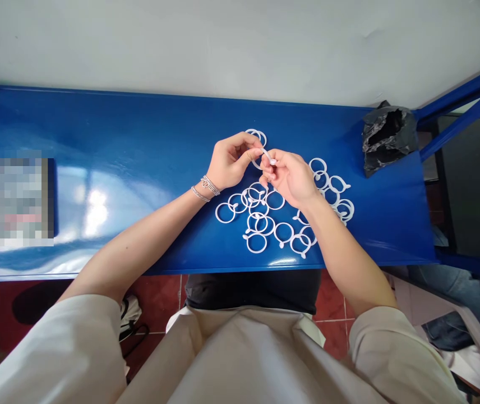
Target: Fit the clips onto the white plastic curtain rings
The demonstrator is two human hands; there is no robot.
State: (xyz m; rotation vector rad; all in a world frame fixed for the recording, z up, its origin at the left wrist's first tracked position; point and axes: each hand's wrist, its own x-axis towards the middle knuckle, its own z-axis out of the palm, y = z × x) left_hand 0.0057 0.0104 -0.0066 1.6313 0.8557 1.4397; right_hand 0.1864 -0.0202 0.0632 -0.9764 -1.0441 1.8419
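Between my two hands, just above the blue table, is a white plastic ring (267, 156) with a small tab, seen nearly edge-on. My left hand (234, 160), with chain bracelets at the wrist, pinches one side of it between thumb and fingers. My right hand (292, 175) grips the other side near the tab, its fingers curled. Several similar white rings (257, 243) lie spread and overlapping below and to the right of my hands. A few more rings (261, 134) lie just behind my left fingers, partly hidden by them.
The glossy blue table (139, 123) runs along a pale wall (223, 50). A crumpled black plastic bag (389, 137) stands at its right end, by blue metal bars (467, 112). At the far left lies a blurred-out box-like object (25, 199).
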